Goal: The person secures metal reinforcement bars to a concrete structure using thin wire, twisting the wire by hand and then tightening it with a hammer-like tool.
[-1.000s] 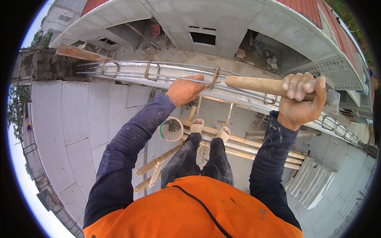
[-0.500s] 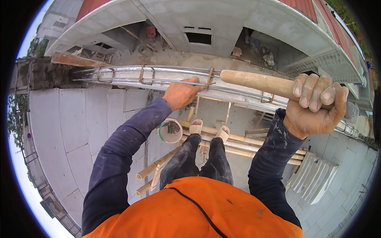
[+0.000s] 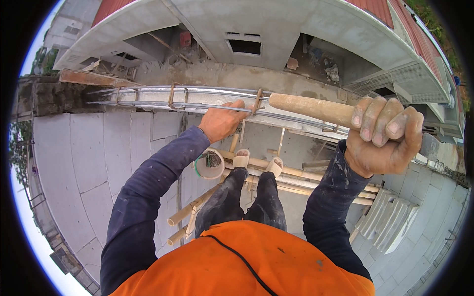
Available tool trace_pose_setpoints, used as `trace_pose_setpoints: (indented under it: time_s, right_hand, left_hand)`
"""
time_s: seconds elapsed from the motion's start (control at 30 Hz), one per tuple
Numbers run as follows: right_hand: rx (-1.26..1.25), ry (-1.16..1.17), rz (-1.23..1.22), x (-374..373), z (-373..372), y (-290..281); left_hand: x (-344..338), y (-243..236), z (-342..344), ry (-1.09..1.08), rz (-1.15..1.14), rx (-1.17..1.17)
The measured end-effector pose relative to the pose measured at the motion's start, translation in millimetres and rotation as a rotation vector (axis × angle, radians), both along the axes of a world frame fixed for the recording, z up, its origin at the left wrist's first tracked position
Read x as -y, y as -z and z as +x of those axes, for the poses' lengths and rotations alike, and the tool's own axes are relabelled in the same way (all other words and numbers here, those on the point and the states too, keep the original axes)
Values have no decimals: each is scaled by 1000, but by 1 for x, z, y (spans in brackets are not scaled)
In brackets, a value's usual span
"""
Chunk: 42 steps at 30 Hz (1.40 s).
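My left hand [image 3: 222, 121] is closed on the lower bars of a long steel rebar cage [image 3: 138, 103], just left of a rusty stirrup [image 3: 257, 101]; the cage runs along a pale concrete wall top. My right hand [image 3: 382, 133] grips a tool with a thick dusty wooden handle [image 3: 306, 106], held level above the cage with its tip by that stirrup. The grey metal head [image 3: 430, 144] shows behind my fist, partly hidden.
Below, my sandalled feet stand on bamboo poles [image 3: 291, 180]. A bucket [image 3: 210, 172] holding small metal pieces sits left of them. Grey blocks [image 3: 385, 222] are stacked lower right. A building [image 3: 266, 24] with openings stands opposite. Block walls [image 3: 74, 172] flank both sides.
My right hand and the tool moved rightward, then slightly back left. My left hand stays on the cage beside the stirrup. The view has shifted slightly.
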State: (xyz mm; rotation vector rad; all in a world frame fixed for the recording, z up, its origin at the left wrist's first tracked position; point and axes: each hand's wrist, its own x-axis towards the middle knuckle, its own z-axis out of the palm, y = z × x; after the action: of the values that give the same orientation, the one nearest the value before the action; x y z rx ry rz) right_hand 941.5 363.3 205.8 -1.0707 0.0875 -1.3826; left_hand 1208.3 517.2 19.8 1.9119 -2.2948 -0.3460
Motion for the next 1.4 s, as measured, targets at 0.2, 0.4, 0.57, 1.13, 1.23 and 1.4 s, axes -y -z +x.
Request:
trace_pose_setpoints:
  time_s: [0.2, 0.4, 0.57, 1.13, 1.23, 1.4]
  right_hand:
    - [-215, -12, 95, 7, 22, 46]
    - [12, -112, -81, -1, 7, -15]
    - [-250, -6, 96, 3, 33, 45]
    - [-166, -70, -139, 0, -4, -19]
    - [-137, -90, -150, 1, -8, -26]
    - [-146, -66, -97, 4, 5, -8]
  left_hand:
    - [2, -1, 1, -2, 36, 7]
    - [-1, 1, 3, 10, 15, 12]
    - [2, -1, 4, 14, 12, 2]
    - [4, -8, 2, 35, -13, -44]
    - [2, -7, 1, 32, -8, -33]
    - [3, -2, 1, 40, -29, -8]
